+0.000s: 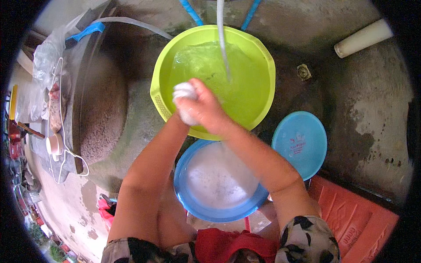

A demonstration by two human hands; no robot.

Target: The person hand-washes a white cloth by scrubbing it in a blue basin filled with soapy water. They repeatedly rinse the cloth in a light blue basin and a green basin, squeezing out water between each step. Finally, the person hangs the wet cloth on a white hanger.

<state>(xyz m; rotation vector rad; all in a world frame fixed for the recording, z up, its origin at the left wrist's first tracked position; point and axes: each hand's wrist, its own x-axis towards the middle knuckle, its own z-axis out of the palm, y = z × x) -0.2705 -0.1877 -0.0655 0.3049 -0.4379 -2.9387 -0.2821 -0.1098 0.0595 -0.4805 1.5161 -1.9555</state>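
Both my hands are together over the near left part of a yellow-green plastic basin point(245, 108), squeezing a bunched white cloth point(185, 90). My right hand point(209, 107) wraps over the cloth, its fingers wet. Of my left hand point(183, 119) little shows beyond the wrist; the cloth and right hand hide the rest. Clear water fills much of the basin, and a ribbed grey hose point(221, 31) hangs down into it. Nearer my body, below my forearms, is a blue basin point(184, 200) with whitish, sudsy water.
A light blue basin point(299, 131) with printed writing leans at the right, beside a red plastic stool point(352, 217). A white pipe point(363, 38) and a floor drain point(303, 72) lie farther right. At the left, a wire hanger point(62, 141) hangs by a stone ledge point(82, 95).
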